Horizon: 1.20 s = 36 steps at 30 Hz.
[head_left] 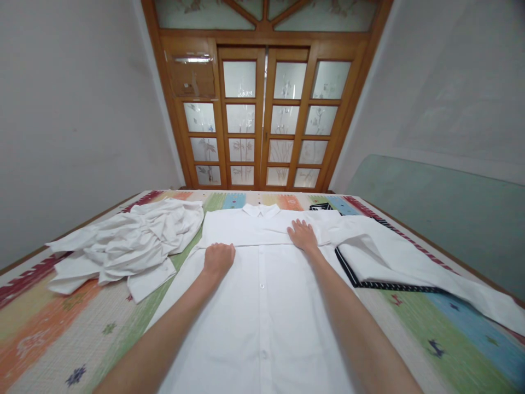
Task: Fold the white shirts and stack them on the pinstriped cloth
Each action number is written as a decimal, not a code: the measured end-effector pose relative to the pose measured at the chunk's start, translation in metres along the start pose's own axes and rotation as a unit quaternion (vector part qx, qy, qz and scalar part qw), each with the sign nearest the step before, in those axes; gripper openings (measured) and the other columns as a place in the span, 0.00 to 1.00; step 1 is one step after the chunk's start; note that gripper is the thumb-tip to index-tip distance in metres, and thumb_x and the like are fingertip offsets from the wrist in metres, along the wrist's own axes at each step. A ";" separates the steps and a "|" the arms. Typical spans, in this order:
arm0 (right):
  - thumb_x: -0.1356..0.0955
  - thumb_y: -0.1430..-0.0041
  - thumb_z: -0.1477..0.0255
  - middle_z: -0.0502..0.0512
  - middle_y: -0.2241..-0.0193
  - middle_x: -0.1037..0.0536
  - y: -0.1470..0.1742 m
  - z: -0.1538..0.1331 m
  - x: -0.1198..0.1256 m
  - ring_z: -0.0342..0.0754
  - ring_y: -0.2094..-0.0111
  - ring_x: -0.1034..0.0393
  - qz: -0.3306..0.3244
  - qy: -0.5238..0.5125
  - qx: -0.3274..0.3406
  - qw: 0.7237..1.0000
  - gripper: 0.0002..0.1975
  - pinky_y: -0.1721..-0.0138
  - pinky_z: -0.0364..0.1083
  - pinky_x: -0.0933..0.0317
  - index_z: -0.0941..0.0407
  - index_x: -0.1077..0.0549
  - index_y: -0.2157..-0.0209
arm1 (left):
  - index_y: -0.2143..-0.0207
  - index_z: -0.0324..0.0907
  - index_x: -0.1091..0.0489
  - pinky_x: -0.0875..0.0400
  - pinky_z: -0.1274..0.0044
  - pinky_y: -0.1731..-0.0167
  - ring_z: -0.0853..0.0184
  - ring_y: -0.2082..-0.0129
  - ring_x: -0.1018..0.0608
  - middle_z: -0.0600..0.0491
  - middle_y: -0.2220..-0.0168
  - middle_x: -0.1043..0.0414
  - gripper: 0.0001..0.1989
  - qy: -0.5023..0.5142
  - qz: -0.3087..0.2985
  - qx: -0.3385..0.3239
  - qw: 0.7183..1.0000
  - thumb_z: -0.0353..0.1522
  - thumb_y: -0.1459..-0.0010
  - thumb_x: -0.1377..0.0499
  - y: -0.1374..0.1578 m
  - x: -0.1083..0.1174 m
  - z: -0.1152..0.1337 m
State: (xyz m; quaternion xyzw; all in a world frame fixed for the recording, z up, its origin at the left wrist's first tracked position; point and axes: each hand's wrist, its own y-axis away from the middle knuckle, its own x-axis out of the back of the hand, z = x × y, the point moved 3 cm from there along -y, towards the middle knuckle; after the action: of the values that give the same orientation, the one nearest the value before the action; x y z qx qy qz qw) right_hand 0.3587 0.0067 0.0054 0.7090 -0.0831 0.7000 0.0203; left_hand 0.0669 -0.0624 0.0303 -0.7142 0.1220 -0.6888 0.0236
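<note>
A white button-up shirt (246,306) lies front side up before me, its collar (261,210) at the far end. One sleeve (246,232) is folded flat across the chest, while the other sleeve (430,262) stretches out to the right. My left hand (219,258) is closed at the lower edge of the folded sleeve, near the shirt's left side; its fingertips are hidden. On the right half of the chest, my right hand (302,235) rests open, palm down with fingers spread, over the end of the folded sleeve.
A heap of crumpled white clothes (139,241) lies to the left. Under the outstretched sleeve shows a folded item with black patterned trim (394,286). A striped multicoloured cloth (53,339) covers the table. Beyond stands a wooden glazed door (262,109); a pale green panel (443,202) leans at right.
</note>
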 end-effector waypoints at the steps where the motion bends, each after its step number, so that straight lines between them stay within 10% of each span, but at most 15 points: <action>1: 0.50 0.31 0.63 0.61 0.33 0.47 0.000 0.000 0.000 0.56 0.33 0.55 0.001 -0.001 -0.001 1.000 0.29 0.37 0.55 0.61 0.60 0.44 0.34 | 0.64 0.34 0.21 0.30 0.66 0.63 0.53 0.60 0.20 0.35 0.65 0.22 0.27 0.001 -0.010 -0.001 1.000 0.33 0.34 0.60 0.002 0.002 0.005; 10: 0.49 0.32 0.64 0.62 0.33 0.45 0.000 0.000 0.000 0.57 0.33 0.53 0.007 -0.005 0.000 1.000 0.29 0.36 0.55 0.60 0.61 0.42 0.35 | 0.62 0.31 0.21 0.33 0.64 0.58 0.49 0.54 0.23 0.31 0.60 0.23 0.28 -0.027 0.009 0.032 0.999 0.41 0.36 0.55 0.010 0.006 0.014; 23: 0.47 0.33 0.68 0.63 0.38 0.37 0.006 -0.001 0.005 0.58 0.37 0.47 0.043 -0.026 0.015 0.999 0.25 0.38 0.54 0.57 0.62 0.34 0.41 | 0.54 0.41 0.30 0.33 0.70 0.52 0.57 0.54 0.27 0.45 0.58 0.28 0.16 0.017 0.122 0.044 0.991 0.29 0.42 0.52 0.004 0.001 -0.095; 36: 0.44 0.35 0.72 0.66 0.47 0.27 0.013 -0.004 0.015 0.57 0.42 0.40 0.101 -0.025 0.003 0.995 0.20 0.42 0.51 0.51 0.62 0.25 0.52 | 0.57 0.37 0.28 0.36 0.66 0.46 0.52 0.50 0.30 0.41 0.54 0.29 0.16 0.040 0.122 0.093 0.987 0.32 0.44 0.49 -0.014 -0.011 -0.109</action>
State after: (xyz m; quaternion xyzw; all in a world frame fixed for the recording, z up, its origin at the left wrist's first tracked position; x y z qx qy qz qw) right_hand 0.3528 -0.0066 0.0195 0.7144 -0.1530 0.6806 -0.0547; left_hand -0.0388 -0.0318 0.0276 -0.6603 0.1446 -0.7174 0.1684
